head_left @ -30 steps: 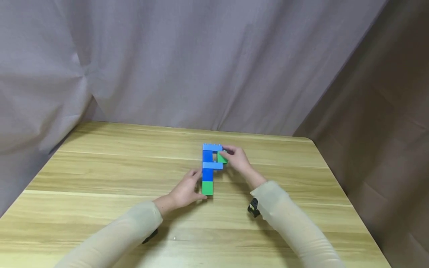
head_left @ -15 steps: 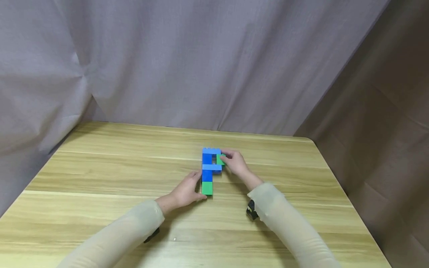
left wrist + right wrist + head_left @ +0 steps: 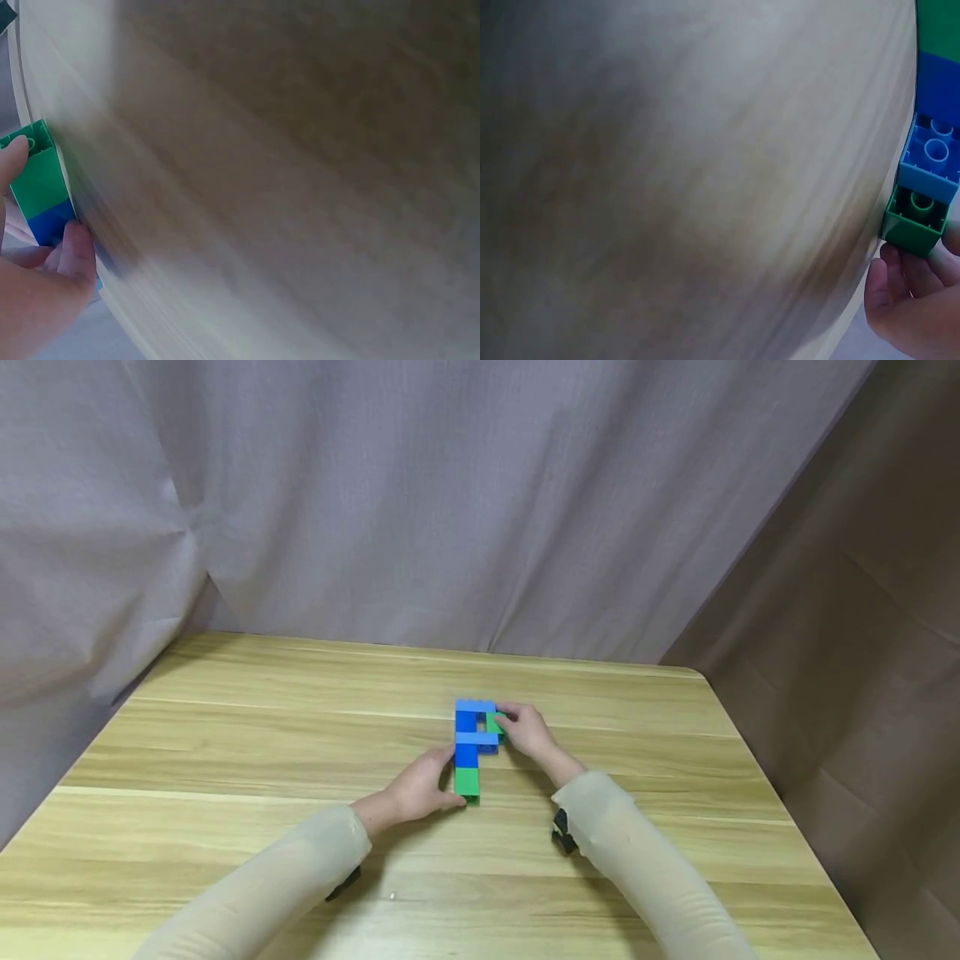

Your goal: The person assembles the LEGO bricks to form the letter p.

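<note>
Toy building bricks are joined into a column. From the near end it runs green [image 3: 467, 781], dark blue [image 3: 467, 756], a long light blue brick [image 3: 477, 738], dark blue again, and a light blue top brick [image 3: 476, 705]. Both light blue bricks jut right. My left hand [image 3: 417, 787] grips the lower column, thumb at the green end, fingers along the left side. My right hand [image 3: 531, 730] pinches a small green brick [image 3: 494, 722] between the jutting ends. Its hollow underside shows in the right wrist view; whether it is attached I cannot tell.
The wooden table [image 3: 300, 743] extends around both hands. Grey curtains [image 3: 420, 510] hang behind it and to the right. A tiny pale speck [image 3: 392, 896] lies near the front. Black wrist devices [image 3: 562, 832] sit under the sleeves.
The far end of the brick column has come down toward me, so it looks shorter, and the near green brick's end face now shows. Both hands keep their holds; the right moved slightly nearer.
</note>
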### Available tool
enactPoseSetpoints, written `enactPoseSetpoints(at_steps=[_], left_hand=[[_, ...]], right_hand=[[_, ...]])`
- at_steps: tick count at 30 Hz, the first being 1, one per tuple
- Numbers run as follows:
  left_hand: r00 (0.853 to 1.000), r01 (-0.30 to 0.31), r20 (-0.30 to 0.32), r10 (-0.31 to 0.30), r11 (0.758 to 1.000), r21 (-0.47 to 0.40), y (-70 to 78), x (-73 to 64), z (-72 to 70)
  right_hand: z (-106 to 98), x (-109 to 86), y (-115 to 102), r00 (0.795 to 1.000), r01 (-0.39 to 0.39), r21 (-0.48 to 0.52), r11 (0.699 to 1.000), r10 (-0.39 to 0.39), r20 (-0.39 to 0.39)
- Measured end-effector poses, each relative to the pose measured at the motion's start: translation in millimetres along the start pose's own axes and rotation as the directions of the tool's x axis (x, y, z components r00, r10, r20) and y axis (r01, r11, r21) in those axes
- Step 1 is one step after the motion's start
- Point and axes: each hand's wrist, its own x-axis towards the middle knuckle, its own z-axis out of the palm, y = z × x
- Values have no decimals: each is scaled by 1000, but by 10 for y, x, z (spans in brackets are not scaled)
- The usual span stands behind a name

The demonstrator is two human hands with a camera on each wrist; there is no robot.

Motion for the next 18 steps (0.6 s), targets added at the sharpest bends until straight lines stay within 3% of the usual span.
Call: enactPoseSetpoints(at_steps=[12, 18], left_hand=[[1000, 2, 5, -2, 1000, -4, -26, -10, 34], [1000, 13, 11, -13, 999, -40, -69, -36, -23]], right_hand=[[15, -19, 2, 1000, -9, -35, 999, 10, 20], [-17, -40, -8, 1000, -7, -38, 999, 7, 7]])
